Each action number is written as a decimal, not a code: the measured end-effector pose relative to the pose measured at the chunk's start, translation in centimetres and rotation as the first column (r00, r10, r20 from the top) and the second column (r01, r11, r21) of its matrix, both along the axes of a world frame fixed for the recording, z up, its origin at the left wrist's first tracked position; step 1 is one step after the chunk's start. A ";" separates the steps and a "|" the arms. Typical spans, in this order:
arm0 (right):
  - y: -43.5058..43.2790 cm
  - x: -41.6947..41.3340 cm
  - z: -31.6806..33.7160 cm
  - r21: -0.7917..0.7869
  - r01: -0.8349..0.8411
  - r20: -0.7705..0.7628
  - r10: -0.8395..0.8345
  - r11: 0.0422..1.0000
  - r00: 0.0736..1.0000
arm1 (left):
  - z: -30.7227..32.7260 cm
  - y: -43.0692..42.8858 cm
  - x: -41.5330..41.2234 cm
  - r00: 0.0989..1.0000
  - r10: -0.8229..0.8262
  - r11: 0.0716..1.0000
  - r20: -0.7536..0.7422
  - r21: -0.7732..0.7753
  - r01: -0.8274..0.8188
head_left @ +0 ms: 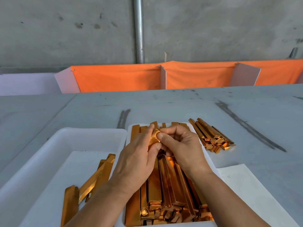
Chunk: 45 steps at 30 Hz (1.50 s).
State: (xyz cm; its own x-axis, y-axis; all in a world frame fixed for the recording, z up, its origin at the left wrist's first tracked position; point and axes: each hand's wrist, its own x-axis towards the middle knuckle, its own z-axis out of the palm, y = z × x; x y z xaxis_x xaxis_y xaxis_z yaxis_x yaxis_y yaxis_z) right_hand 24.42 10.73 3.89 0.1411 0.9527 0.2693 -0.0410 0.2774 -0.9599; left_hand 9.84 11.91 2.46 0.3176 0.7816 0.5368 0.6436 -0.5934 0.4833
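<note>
- Gold foil flat blanks (98, 176), only a handful, lie in the left tray (49, 145), which sits just left of the full tray (210, 158) with the two rims touching. A white liner (85, 161) lies under them.
- Above the far half of the full tray, the left hand (137, 163) pinches one gold sleeve (154, 138) between thumb and fingers and holds it clear of the stock below.
- On the same sleeve, the right hand (182, 145) is clamped with thumb and forefinger at the upper end. It seems to be tucking an end flap, so the step in hand is closing that end.
- Inside the full tray, folded sleeves (172, 185) are packed lengthwise and fill it from the near wall to the far one.
- Just right of the full tray's far corner, a loose pile (211, 136) of similar sleeves rests straight on the counter (180, 104).
- Right of the full tray's near end lies a paper sheet (246, 185) with faint writing, too small to read.
- Judging by the stock, the job looks well along but unfinished. I cannot tell which heap is the finished one.
</note>
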 end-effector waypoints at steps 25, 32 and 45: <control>0.0 -0.3 -0.5 0.027 -0.074 0.173 0.069 0.997 0.982 | 0.2 1.6 -0.9 0.837 0.006 0.940 0.547 -0.288 0.181; 0.1 -0.2 -0.6 -0.020 -0.109 0.160 0.111 0.994 0.981 | 0.5 2.0 -1.1 0.647 0.094 0.915 0.756 -0.322 0.244; 0.0 1.3 1.3 -0.231 0.077 0.148 -0.043 0.970 0.988 | 1.1 2.2 -1.7 0.631 0.201 0.916 0.750 -0.373 0.150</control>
State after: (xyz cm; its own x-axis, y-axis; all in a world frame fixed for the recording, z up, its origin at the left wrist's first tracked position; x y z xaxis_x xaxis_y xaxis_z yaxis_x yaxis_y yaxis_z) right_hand 25.67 10.72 5.18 0.1766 0.9825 0.0600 0.1093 0.0410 -0.9932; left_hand 8.15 14.12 3.55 -0.0910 0.9663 0.2407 -0.0513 -0.2459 0.9679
